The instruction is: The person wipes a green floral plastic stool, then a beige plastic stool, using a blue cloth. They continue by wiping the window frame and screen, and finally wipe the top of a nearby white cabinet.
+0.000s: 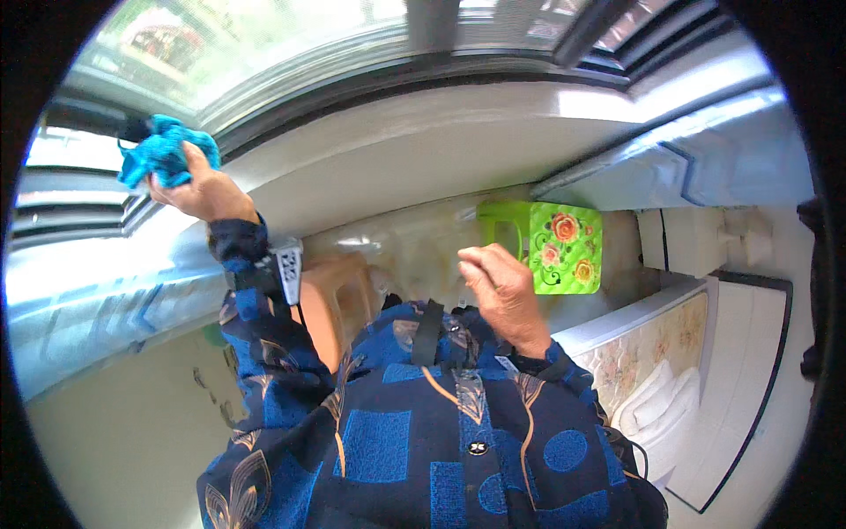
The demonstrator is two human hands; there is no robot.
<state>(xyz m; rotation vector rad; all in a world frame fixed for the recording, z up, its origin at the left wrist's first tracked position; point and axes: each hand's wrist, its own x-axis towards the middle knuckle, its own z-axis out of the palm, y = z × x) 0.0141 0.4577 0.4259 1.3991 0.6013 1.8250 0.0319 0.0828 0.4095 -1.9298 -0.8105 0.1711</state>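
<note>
My left hand [210, 192] grips a crumpled turquoise cloth [170, 151], raised at the lower left corner of a dark window frame [317, 99]. Cloth and frame overlap here; whether they touch is hard to tell. In front of my chest hangs my right hand [503, 296], its fingers curled together with nothing visible in them. Just beyond it, lower down, stands a bright green plastic stool [574, 278] with a flower-printed top. Behind the window panes [264, 53] is a fine screen with blurred greenery outside.
A pale window sill [423, 125] runs below the frame. An orange plastic stool [320, 311] stands on the floor below my left forearm. Light blue curtains [733, 159] hang at both sides. At right is a bed [661, 330] with a folded white quilt [661, 403].
</note>
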